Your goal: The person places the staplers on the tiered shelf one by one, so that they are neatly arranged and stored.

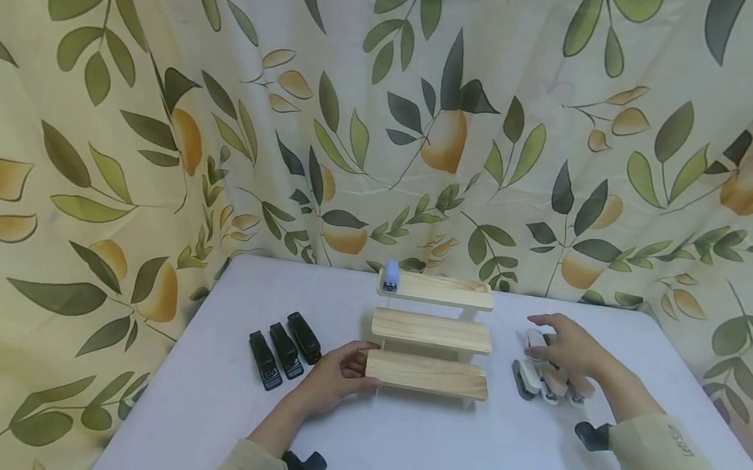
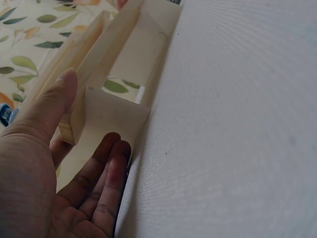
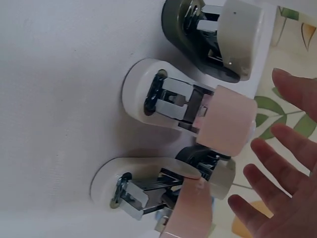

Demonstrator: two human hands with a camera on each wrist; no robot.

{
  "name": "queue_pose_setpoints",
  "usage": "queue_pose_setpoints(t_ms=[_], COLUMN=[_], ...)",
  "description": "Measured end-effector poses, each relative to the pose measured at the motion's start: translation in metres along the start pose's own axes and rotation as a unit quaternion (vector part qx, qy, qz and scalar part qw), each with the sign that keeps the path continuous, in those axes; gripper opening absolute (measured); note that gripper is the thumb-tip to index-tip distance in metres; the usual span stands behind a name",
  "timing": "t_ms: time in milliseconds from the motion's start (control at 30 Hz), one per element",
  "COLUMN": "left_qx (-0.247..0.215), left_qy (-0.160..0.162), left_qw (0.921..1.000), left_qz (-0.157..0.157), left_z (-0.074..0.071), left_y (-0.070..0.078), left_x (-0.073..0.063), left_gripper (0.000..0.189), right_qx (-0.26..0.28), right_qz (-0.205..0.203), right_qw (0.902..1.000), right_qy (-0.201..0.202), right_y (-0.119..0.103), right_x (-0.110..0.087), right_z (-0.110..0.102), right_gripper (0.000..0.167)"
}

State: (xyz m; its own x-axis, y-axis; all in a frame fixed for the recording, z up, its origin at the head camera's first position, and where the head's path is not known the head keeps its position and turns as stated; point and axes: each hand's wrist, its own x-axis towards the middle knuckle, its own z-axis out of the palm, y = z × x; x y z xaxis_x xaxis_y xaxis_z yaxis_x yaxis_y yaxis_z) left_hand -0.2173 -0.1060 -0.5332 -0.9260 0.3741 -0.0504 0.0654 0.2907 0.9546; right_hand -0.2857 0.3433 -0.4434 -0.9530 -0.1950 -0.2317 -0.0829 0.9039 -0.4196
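Note:
A three-tier wooden shelf [image 1: 432, 330] with pale supports stands mid-table. At the left end of its lowest tier, my left hand [image 1: 337, 378] grips the board, the thumb lying along the wood [image 2: 74, 121] in the left wrist view. A small blue stapler [image 1: 391, 275] stands on the top tier's left end. My right hand [image 1: 569, 344] hovers over a cluster of small staplers on the right, fingers spread and holding nothing. Among them are a white-and-grey stapler [image 3: 240, 39] and two pink-and-white ones, the nearer-to-middle pink stapler [image 3: 227, 120] lying between others. Another pale stapler [image 3: 223, 177] is partly hidden.
Three black staplers [image 1: 285, 350] lie side by side left of the shelf. The table has a white cloth [image 1: 441, 447]. A curtain [image 1: 278, 150] printed with leaves and fruit hangs behind it and along the sides. Dark straps with camera mounts sit at both wrists.

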Motion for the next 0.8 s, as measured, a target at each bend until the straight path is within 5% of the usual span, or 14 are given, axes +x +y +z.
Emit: queue_pose_setpoints(t_ms=[800], left_qx=[-0.016], left_qy=[-0.004], left_qw=[0.9999], left_qz=[0.002], left_z=[0.001], left_y=[-0.001], left_x=[0.000], left_gripper=[0.060], right_qx=[-0.015], right_qz=[0.018], right_qw=[0.9994], right_qy=[-0.026], right_y=[0.023], right_x=[0.007], right_z=[0.002], right_gripper=[0.077])
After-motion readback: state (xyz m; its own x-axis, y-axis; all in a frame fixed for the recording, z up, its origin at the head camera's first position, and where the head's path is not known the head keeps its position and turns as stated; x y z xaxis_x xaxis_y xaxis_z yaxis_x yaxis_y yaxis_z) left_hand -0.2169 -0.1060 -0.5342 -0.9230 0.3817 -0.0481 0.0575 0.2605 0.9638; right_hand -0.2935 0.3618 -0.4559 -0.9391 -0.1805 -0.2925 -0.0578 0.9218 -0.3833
